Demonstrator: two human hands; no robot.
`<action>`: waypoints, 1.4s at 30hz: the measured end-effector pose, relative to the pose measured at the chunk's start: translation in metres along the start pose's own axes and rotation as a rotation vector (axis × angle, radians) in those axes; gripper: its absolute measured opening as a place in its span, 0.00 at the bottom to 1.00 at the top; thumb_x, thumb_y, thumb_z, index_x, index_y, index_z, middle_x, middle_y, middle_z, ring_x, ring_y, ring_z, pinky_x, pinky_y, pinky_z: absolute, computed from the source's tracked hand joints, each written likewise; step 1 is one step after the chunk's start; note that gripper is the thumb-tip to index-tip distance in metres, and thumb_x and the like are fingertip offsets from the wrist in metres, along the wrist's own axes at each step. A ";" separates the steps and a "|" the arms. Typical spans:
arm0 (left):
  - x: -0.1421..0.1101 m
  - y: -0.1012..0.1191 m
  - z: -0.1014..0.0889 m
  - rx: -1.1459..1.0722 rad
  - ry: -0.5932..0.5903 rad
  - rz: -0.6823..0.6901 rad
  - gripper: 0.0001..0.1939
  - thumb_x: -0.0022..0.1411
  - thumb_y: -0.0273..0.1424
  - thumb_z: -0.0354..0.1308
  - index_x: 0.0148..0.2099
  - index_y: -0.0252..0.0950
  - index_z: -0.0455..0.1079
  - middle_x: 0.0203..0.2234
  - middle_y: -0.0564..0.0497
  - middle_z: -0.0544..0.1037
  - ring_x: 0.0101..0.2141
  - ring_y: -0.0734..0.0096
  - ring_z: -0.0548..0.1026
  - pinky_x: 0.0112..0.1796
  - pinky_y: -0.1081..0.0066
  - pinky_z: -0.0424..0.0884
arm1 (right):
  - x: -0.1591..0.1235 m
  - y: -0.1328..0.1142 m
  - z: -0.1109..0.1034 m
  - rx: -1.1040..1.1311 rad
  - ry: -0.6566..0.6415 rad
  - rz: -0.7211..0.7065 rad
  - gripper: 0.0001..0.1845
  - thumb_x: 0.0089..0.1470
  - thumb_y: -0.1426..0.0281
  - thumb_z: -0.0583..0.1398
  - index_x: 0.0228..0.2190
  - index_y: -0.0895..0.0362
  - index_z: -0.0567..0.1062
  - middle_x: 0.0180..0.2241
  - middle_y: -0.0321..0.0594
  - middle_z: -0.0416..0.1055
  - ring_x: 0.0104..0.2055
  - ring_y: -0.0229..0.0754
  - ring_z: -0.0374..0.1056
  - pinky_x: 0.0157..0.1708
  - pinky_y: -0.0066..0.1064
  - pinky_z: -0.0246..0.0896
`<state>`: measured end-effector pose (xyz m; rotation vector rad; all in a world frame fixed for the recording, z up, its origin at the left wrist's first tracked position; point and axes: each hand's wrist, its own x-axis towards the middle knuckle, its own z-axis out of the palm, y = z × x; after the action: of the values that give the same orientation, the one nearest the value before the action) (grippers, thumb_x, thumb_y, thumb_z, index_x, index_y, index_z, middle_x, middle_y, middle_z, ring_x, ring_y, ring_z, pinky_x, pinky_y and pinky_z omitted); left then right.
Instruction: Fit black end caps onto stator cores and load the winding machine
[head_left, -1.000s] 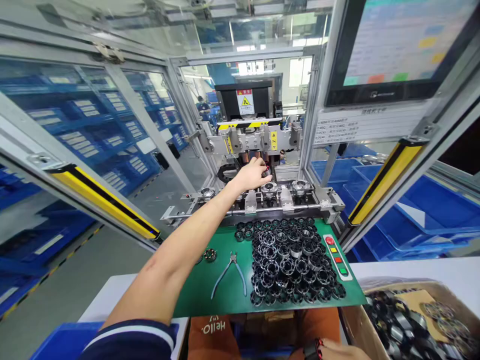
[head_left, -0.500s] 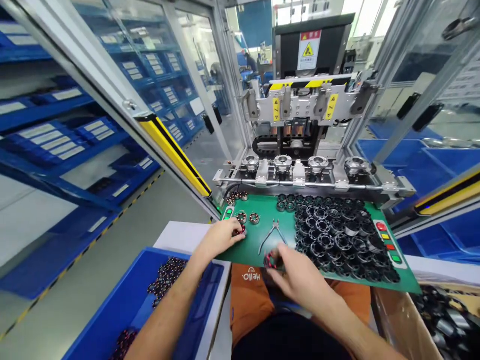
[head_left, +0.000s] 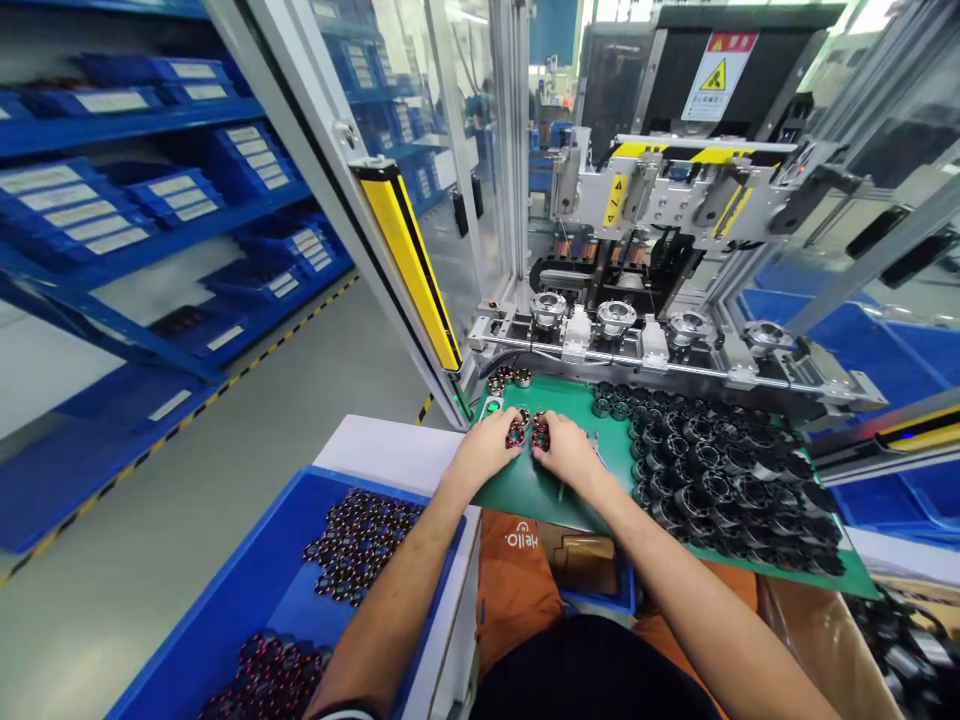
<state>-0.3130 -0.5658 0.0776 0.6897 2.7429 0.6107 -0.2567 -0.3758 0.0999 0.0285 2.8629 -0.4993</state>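
My left hand [head_left: 486, 450] is closed around a small wound motor stator [head_left: 515, 436] with red-dark coils, low over the green work board [head_left: 495, 492]. Close beside it, the fingers of my right hand [head_left: 568, 452] are curled round another stator [head_left: 540, 437] with similar coils. Just beyond and between the hands lies a copper-wound stator, partly covered by fingers. Several more copper-wound stators [head_left: 523, 378] sit at the board's far left corner. The pliers [head_left: 561, 491] lie under my right hand, mostly hidden.
Rows of black rings [head_left: 701, 480] cover the board's right part. Behind stands a winding machine with several metal fixtures [head_left: 616, 318]. A blue bin [head_left: 289, 535] with stators is at left, a yellow light-curtain bar [head_left: 412, 265] above. A green button [head_left: 493, 407] sits near my left hand.
My right hand, with its stator, has moved left and forward to beside my left hand, now covering much of the pliers. The view has turned left.
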 end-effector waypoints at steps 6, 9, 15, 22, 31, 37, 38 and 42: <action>-0.024 0.009 -0.023 0.027 0.118 -0.029 0.39 0.71 0.24 0.80 0.79 0.44 0.74 0.67 0.42 0.83 0.53 0.52 0.91 0.56 0.58 0.85 | -0.011 0.017 -0.024 -0.100 0.068 0.040 0.27 0.80 0.57 0.73 0.70 0.55 0.81 0.69 0.51 0.82 0.65 0.55 0.84 0.64 0.55 0.87; -0.022 0.032 -0.032 0.029 0.195 0.020 0.32 0.80 0.32 0.74 0.80 0.46 0.73 0.68 0.42 0.82 0.61 0.48 0.88 0.60 0.56 0.84 | -0.009 0.047 -0.047 -0.221 0.147 0.195 0.26 0.79 0.57 0.73 0.69 0.55 0.82 0.69 0.52 0.81 0.67 0.57 0.83 0.67 0.57 0.85; 0.044 0.110 -0.001 0.055 0.149 0.223 0.20 0.81 0.31 0.73 0.70 0.44 0.83 0.67 0.42 0.83 0.71 0.46 0.78 0.71 0.52 0.78 | 0.006 0.084 -0.064 -0.325 0.176 0.390 0.28 0.78 0.56 0.74 0.68 0.59 0.83 0.69 0.55 0.81 0.67 0.58 0.83 0.67 0.56 0.85; 0.089 0.145 0.036 0.012 0.125 0.215 0.11 0.80 0.32 0.74 0.60 0.35 0.83 0.66 0.40 0.83 0.71 0.45 0.78 0.72 0.40 0.77 | 0.011 0.077 -0.063 -0.187 0.247 0.376 0.27 0.79 0.56 0.73 0.68 0.57 0.83 0.69 0.54 0.81 0.66 0.57 0.83 0.66 0.55 0.85; 0.008 0.105 0.001 -0.576 0.289 0.203 0.10 0.80 0.33 0.74 0.56 0.38 0.78 0.48 0.47 0.85 0.41 0.66 0.85 0.48 0.65 0.85 | -0.071 0.079 -0.082 0.315 0.431 0.027 0.10 0.76 0.62 0.73 0.47 0.55 0.83 0.52 0.46 0.86 0.52 0.48 0.84 0.60 0.46 0.86; -0.080 0.111 -0.020 -1.393 0.391 0.358 0.24 0.69 0.41 0.88 0.62 0.45 0.88 0.49 0.50 0.86 0.38 0.72 0.89 0.35 0.78 0.86 | -0.148 0.045 -0.084 0.976 0.436 -0.238 0.31 0.74 0.55 0.77 0.70 0.43 0.75 0.62 0.44 0.84 0.41 0.37 0.84 0.42 0.31 0.86; -0.090 0.115 -0.025 -1.429 0.386 0.370 0.21 0.68 0.38 0.88 0.60 0.47 0.90 0.49 0.51 0.88 0.40 0.71 0.90 0.36 0.78 0.88 | -0.153 0.038 -0.086 1.086 0.410 -0.272 0.31 0.72 0.58 0.79 0.69 0.42 0.78 0.61 0.43 0.85 0.40 0.37 0.84 0.41 0.30 0.86; -0.117 0.128 -0.037 -1.386 0.416 0.382 0.25 0.67 0.30 0.88 0.63 0.52 0.90 0.56 0.52 0.93 0.49 0.66 0.94 0.47 0.75 0.92 | -0.160 0.013 -0.092 1.267 0.354 -0.347 0.22 0.69 0.61 0.82 0.60 0.41 0.87 0.55 0.39 0.87 0.42 0.39 0.85 0.40 0.29 0.87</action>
<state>-0.1742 -0.5339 0.1845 0.6775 1.6687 2.5119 -0.1217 -0.3289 0.2171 -0.1767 2.2921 -2.4310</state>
